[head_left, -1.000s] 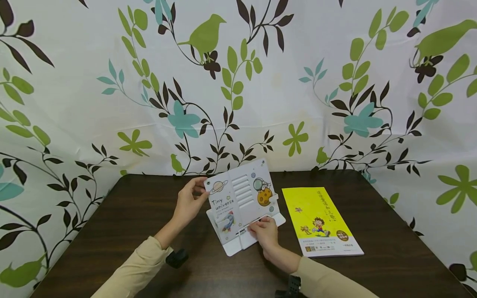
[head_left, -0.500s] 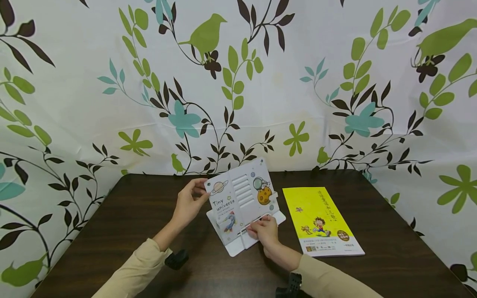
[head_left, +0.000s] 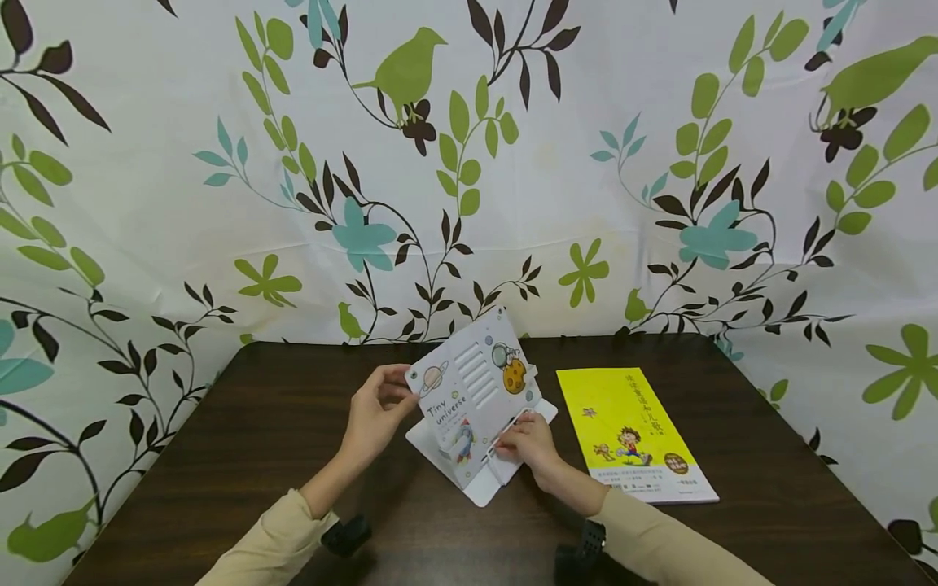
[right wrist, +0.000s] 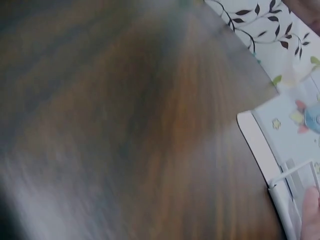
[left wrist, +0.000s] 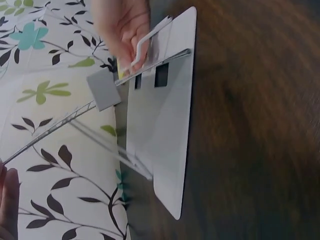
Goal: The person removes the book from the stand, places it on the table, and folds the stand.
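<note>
A white book stand (head_left: 449,384) printed "Tiny universe", with a planet, a rocket and an astronaut, stands turned on the table in the head view. My left hand (head_left: 372,417) pinches the upper left corner of its tilted panel. At the panel's lower edge my right hand (head_left: 533,446) grips the front by the wire page clip. From the side, the left wrist view shows the flat base plate (left wrist: 167,125), a thin strut behind the panel, and my right hand (left wrist: 122,25) beyond. In the right wrist view, the wire clip (right wrist: 292,172) lies beside one of my fingers.
To the right of the stand a yellow book (head_left: 623,423) with a cartoon child lies flat on the dark wooden table (head_left: 242,456). Behind the table hangs a white cloth (head_left: 542,203) patterned with leaves and birds.
The book stand has turned counterclockwise, its top edge now slanting more steeply. My left hand has shifted slightly down and right, while my right hand has moved slightly right along with the lower edge.
</note>
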Motion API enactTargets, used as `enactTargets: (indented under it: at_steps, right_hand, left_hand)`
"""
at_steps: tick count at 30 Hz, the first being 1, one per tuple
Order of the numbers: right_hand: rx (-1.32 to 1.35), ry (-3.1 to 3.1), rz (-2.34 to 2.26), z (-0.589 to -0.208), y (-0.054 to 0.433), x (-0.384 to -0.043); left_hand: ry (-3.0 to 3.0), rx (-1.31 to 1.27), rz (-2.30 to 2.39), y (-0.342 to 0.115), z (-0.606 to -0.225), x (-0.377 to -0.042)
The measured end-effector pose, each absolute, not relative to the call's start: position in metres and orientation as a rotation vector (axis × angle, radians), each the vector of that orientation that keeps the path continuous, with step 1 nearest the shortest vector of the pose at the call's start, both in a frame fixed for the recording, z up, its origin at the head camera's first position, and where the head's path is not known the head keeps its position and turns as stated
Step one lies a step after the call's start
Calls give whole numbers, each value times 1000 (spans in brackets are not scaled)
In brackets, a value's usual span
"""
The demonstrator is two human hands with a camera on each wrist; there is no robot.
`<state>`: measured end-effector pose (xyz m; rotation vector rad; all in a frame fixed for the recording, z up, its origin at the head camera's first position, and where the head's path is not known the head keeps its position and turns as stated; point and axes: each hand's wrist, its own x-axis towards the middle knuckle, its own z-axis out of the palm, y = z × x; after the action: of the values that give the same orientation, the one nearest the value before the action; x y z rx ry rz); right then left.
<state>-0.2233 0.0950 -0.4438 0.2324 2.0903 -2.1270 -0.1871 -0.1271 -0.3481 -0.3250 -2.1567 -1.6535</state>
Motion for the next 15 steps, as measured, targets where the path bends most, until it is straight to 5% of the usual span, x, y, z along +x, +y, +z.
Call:
enactTargets:
  at_steps: [15]
  right_hand:
    - [50, 2186, -2005, -445, 103, -247]
  left_hand:
    - [-1970, -344, -1705, -113, -387, -187]
